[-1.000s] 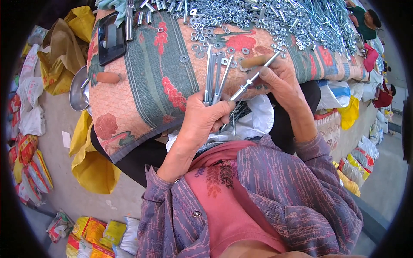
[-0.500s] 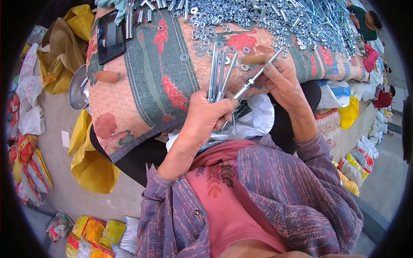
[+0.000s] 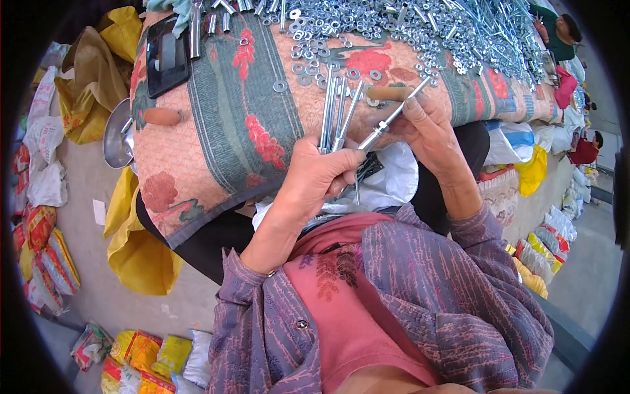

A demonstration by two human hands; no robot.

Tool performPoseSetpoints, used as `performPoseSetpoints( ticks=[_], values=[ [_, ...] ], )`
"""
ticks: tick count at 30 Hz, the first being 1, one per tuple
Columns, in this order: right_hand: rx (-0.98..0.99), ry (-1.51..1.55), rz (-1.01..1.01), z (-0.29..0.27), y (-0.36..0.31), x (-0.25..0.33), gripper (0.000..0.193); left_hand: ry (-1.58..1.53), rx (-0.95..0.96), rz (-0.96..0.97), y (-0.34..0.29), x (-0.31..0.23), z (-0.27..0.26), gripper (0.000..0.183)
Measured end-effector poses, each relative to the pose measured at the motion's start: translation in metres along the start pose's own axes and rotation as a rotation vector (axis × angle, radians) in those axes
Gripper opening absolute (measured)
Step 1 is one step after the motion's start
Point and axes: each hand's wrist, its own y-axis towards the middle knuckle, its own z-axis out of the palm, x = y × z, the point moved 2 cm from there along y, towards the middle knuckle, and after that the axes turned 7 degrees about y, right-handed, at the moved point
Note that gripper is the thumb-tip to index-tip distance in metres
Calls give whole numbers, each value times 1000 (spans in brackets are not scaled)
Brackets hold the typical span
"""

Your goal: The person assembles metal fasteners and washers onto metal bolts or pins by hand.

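My left hand [image 3: 321, 180] is closed around a bundle of long silver bolts [image 3: 335, 115] that stick upward over a cloth-covered table [image 3: 216, 131]. My right hand [image 3: 430, 134] holds one more long bolt [image 3: 392, 118] at a slant, its lower end touching the bundle near my left fingers. A small part sits on that bolt's shaft. Loose washers and nuts [image 3: 341, 33] lie spread on the cloth just beyond both hands.
A heap of long bolts [image 3: 492, 33] covers the table's far right. A dark phone [image 3: 165, 56] and short metal pieces [image 3: 197, 26] lie at the far left. A metal bowl [image 3: 118, 134] hangs off the left edge. Yellow and white bags [image 3: 141, 243] crowd the floor.
My right hand has brought the single bolt in toward the bundle in my left hand. The bundle has stayed upright in about the same place.
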Motion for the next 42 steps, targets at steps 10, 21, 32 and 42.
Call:
performPoseSetpoints(
  ticks=[10, 21, 32, 42],
  values=[
    [15, -103, 67, -19, -10, -10, 23, -69, 20, -5, 0, 3, -7, 13],
    [-196, -124, 90, 19, -15, -21, 17, 852, -372, 625, -3, 8, 11, 18],
    [22, -308, 172, -1, -16, -4, 18, 297, -93, 123, -5, -3, -9, 19],
    [-172, -1189, -394, -12, 57, 4, 17, -549, 142, 73, 1, -18, -12, 22]
  ],
)
